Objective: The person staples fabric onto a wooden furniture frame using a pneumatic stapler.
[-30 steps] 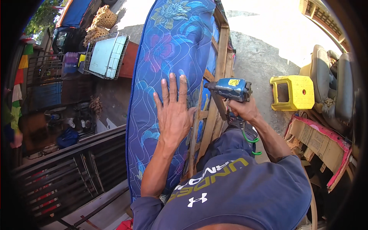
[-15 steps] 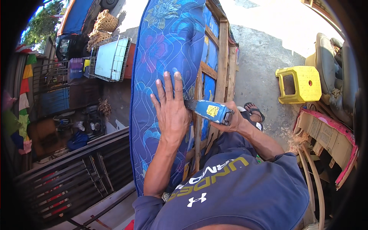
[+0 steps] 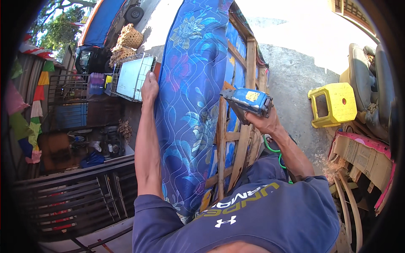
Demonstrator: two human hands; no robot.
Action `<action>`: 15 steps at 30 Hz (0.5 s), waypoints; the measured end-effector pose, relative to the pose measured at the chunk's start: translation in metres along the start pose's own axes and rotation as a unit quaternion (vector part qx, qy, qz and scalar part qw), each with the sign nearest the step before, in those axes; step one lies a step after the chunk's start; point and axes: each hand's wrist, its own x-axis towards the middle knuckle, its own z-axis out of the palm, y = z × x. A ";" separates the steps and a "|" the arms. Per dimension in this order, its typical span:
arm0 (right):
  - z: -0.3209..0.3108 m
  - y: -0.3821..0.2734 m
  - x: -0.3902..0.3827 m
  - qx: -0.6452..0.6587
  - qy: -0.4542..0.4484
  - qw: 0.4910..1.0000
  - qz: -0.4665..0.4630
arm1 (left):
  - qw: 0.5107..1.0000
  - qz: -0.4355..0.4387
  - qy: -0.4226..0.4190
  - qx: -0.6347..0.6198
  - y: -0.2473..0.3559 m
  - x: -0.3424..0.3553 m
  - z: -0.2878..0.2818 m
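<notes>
In front of me a long padded piece with blue floral quilted fabric (image 3: 185,97) covers one side of a wooden frame (image 3: 249,63). My left hand (image 3: 149,87) is at the fabric's left edge, its fingers curled over the edge and mostly hidden. My right hand (image 3: 263,122) is closed round the handle of a blue staple gun (image 3: 247,101). The gun's nose points left, over the frame slats beside the fabric. A green hose (image 3: 270,145) shows below my right hand.
A yellow plastic stool (image 3: 333,104) stands on the concrete to the right, by worn dark seat cushions (image 3: 371,84). A wire basket (image 3: 134,78) and woven baskets (image 3: 128,40) are at the left, with a dark metal grille (image 3: 84,189) nearer me.
My left hand has gone from lying flat on the fabric's top to its left edge. The staple gun has lifted away from the fabric, up and to the right.
</notes>
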 end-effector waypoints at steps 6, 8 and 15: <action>-0.037 0.024 -0.013 -0.017 0.078 0.996 0.050 | 0.986 0.078 -0.128 0.071 0.088 -0.042 0.056; -0.048 0.033 -0.002 -0.032 0.061 0.994 0.087 | 0.970 0.166 -0.163 0.077 0.164 -0.097 0.048; -0.042 0.024 0.061 0.033 0.015 0.999 0.003 | 0.969 0.126 -0.141 0.157 0.204 -0.127 0.033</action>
